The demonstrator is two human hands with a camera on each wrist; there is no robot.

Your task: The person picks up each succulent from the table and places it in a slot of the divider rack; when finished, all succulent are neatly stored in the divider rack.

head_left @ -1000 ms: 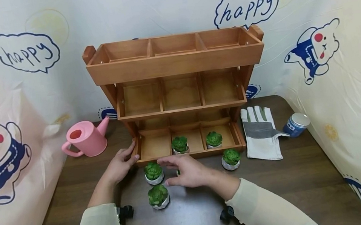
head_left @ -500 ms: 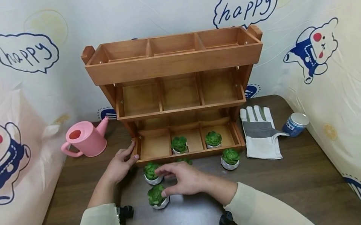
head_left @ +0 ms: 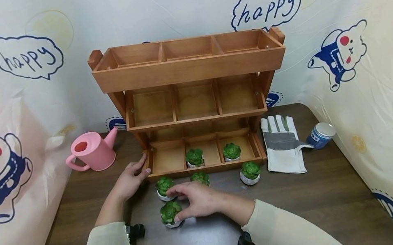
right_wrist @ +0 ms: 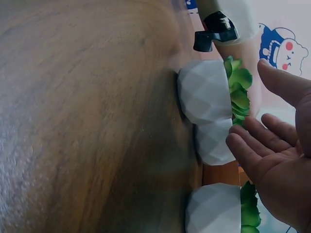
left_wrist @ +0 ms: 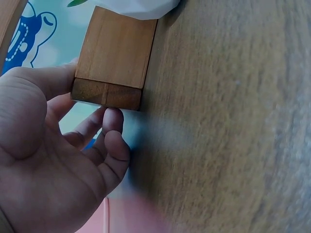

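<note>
My left hand (head_left: 134, 178) holds the left end of the bottom tier of a three-tier wooden shelf (head_left: 190, 71). In the left wrist view, its thumb and bent fingers touch the block-like wooden end (left_wrist: 115, 48). My right hand (head_left: 200, 198) is spread above the table, thumb beside the near potted succulent (head_left: 170, 213), fingers by the potted succulent behind it (head_left: 165, 186). The right wrist view shows a gap between thumb and fingers, around the green leaves (right_wrist: 238, 92) above a white faceted pot (right_wrist: 204, 92). A third potted succulent (head_left: 200, 177) is partly hidden by the right hand.
Two potted succulents (head_left: 195, 157) (head_left: 232, 151) sit in the bottom tier's middle and right compartments; another potted succulent (head_left: 250, 172) stands before the shelf. A pink watering can (head_left: 94, 151) is left. A striped glove (head_left: 283, 144) and blue tin (head_left: 321, 136) are right.
My right hand has moved left and toward me, from near the shelf's front to the near potted succulent, uncovering the middle one. My left hand stays at the shelf.
</note>
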